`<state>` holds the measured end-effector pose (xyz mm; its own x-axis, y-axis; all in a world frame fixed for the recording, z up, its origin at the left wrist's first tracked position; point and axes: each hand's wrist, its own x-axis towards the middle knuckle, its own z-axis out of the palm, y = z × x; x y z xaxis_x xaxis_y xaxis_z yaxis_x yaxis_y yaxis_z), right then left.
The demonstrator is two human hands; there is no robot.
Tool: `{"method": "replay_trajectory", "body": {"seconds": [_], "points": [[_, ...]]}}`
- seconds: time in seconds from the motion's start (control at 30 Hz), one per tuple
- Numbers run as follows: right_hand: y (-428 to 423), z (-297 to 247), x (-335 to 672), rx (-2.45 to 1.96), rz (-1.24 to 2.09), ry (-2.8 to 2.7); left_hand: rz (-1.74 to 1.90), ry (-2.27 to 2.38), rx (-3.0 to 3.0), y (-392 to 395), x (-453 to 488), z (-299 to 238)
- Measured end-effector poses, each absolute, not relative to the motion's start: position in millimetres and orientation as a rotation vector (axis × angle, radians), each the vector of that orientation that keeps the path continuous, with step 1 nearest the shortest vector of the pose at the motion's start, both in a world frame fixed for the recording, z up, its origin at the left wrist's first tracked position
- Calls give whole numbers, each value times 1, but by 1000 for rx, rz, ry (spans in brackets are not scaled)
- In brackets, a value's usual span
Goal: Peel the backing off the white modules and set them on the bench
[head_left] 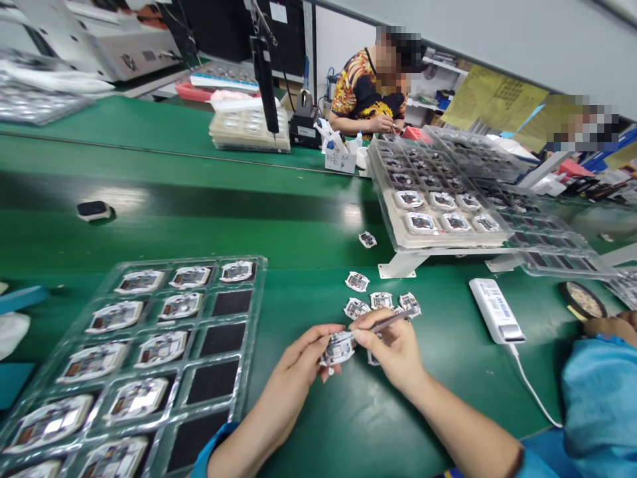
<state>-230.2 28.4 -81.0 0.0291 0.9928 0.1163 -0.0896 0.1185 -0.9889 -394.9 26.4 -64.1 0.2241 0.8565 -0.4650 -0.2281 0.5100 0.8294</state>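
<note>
The left hand's [303, 357] grip pinches a small white part [338, 348] by its edge, best held steady; the right hand's [398, 348] clamps a thin tool [397, 320], best guided lightly.

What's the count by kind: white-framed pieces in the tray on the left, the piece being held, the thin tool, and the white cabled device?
White-framed pieces in the tray, including those cut off by the picture's edge: 11
Held piece, in the left hand: 1
Thin tool, in the right hand: 1
White cabled device: 1
Total: 14
</note>
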Motion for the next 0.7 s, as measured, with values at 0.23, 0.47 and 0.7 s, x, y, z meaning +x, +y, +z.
{"method": "replay_trajectory", "body": {"seconds": [0.23, 0.47, 0.7], "points": [[29, -82, -234, -1080, 1231, -1194, 811, 1102, 708, 24, -395, -66], [32, -82, -230, -1175, 1237, -1140, 820, 1104, 758, 24, -396, -69], [30, -83, -232, -1229, 1129, -1180, 814, 1124, 891, 23, -395, -71]]}}
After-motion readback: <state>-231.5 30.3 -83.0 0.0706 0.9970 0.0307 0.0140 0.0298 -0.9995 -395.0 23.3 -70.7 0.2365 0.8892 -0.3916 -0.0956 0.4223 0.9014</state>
